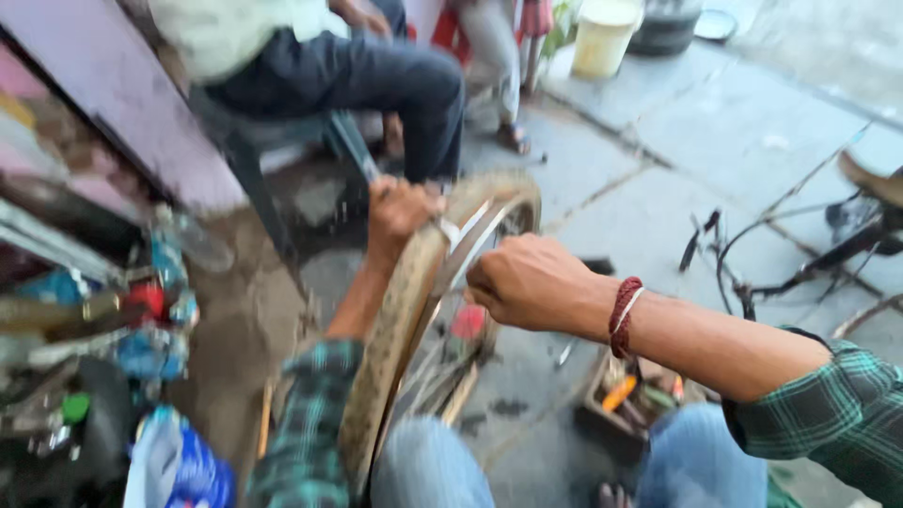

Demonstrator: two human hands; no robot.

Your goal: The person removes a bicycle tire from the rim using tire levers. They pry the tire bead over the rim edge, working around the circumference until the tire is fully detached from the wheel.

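Tan, worn tyre (395, 329) sits on a bicycle wheel standing upright between the person's knees, over the paved floor (658, 216). Left hand (397, 214) has its grip wrapped over the tyre's top edge. Right hand (527, 282) is a closed fist against the metal rim (475, 235); what it pinches cannot be told. A tool tray (625, 404) lies beside the right knee. Another person sits on a chair (254, 141) beyond.

Green plaid sleeves (837, 414) are pushed up both forearms, a red braided wristband (624, 316) circles the right wrist, and blue jeans (701, 461) cover the knees.
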